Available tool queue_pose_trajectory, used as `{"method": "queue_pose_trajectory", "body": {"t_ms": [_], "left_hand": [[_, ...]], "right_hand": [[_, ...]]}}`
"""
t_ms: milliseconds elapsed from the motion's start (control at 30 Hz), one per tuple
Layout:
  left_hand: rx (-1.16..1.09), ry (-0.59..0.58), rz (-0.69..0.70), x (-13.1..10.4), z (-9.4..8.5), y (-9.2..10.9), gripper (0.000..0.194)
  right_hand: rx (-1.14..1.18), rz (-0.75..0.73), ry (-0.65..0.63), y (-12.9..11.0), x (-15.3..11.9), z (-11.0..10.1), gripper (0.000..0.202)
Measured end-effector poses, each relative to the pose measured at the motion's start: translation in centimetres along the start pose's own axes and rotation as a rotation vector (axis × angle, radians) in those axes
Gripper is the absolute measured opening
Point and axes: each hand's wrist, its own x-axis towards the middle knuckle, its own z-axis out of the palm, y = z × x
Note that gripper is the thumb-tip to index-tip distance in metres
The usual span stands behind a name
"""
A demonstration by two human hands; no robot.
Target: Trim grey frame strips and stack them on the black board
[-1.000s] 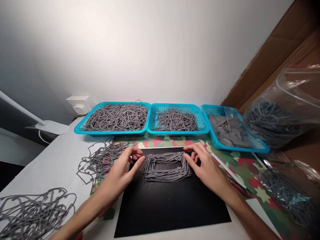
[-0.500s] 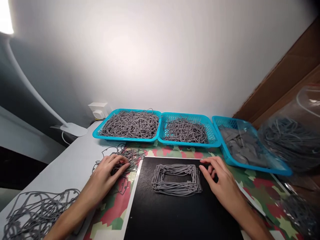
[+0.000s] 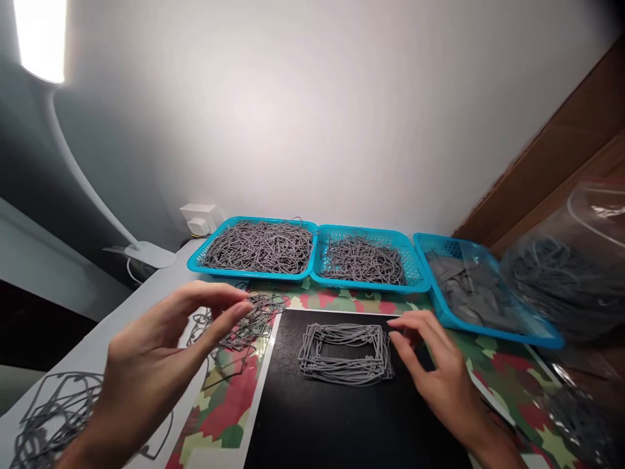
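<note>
Blue baskets [image 3: 430, 286] x3, L hand [image 3: 161, 352] pinching gasket [image 3: 244, 322].

The left hand [image 3: 161, 355] is raised at the near left, its back turned toward the camera and the forearm running down to the near left corner. Its thumb and forefinger point to the right and are drawn close together in a pinch, with the other fingers curled loosely beneath. The right hand [image 3: 432, 368] lies lower and to the right, palm down, wrist and forearm leading off to the near right edge. Its fingers [image 3: 407, 332] are spread and gently bent, pointing left and a little far, the tips close to the surface.
</note>
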Motion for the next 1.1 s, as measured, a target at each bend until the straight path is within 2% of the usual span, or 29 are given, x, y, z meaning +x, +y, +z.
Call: {"method": "queue_pose_trajectory", "body": {"t_ms": [67, 167, 200, 233, 300, 367, 500, 600, 667, 733, 800, 833, 900, 1000, 1033, 1100], "left_hand": [[-0.178, -0.078, 0.006, 0.1, 0.8, 1.6, 0.016], [-0.351, -0.230, 0.035, -0.1, 2.3, 3.7, 0.009], [-0.395, -0.272, 0.052, -0.3, 2.7, 4.2, 0.008], [-0.435, -0.305, 0.070, -0.6, 3.1, 4.7, 0.007], [-0.483, -0.351, 0.100, -1.2, 3.6, 5.3, 0.006], [-0.486, -0.364, 0.126, -1.8, 3.7, 5.2, 0.006], [-0.451, -0.384, 0.190, -2.7, 3.1, 3.1, 0.006], [-0.428, -0.489, 0.343, -4.1, 2.5, 0.7, 0.011], [-0.360, -0.593, 0.427, -5.9, 2.3, -0.9, 0.017], [-0.285, -0.729, 0.443, -8.0, 2.2, -2.5, 0.019], [-0.222, -0.883, 0.422, -10.0, 2.0, -4.1, 0.025], [-0.182, -0.914, 0.376, -10.8, 2.0, -4.8, 0.027], [-0.092, -0.889, 0.254, -11.9, 1.9, -5.8, 0.024], [0.002, -0.803, 0.119, -12.4, 2.2, -6.2, 0.015], [0.009, -0.799, 0.106, -12.4, 2.4, -6.0, 0.017], [0.008, -0.807, 0.095, -12.2, 3.1, -5.0, 0.018]], "right_hand": [[0.075, -0.066, -0.059, -2.7, -0.2, 0.2, 0.022], [0.127, -0.163, -0.129, -6.6, -0.5, 1.8, 0.058], [0.148, -0.180, -0.149, -7.6, -0.6, 2.6, 0.062], [0.180, -0.188, -0.170, -8.2, -0.6, 3.3, 0.056], [0.267, -0.210, -0.216, -8.8, -0.9, 4.3, 0.031], [0.328, -0.201, -0.245, -8.4, -1.3, 4.1, 0.021], [0.260, -0.130, -0.218, -6.7, -2.1, 0.4, 0.021], [0.100, -0.256, -0.239, -5.7, -2.9, -2.6, 0.030], [0.021, -0.340, -0.349, -5.4, -4.0, -3.9, 0.032], [0.006, -0.324, -0.481, -5.3, -5.7, -4.6, 0.026], [0.054, -0.238, -0.558, -4.9, -7.6, -4.9, 0.025], [0.082, -0.186, -0.558, -4.6, -8.4, -4.9, 0.029], [0.102, -0.071, -0.448, -3.8, -9.6, -4.5, 0.024], [0.017, 0.101, -0.239, -3.0, -9.4, -2.8, 0.007], [-0.013, 0.140, -0.232, -3.1, -9.0, -2.0, 0.005], [-0.054, 0.182, -0.327, -3.7, -8.0, -0.7, 0.003]]}}
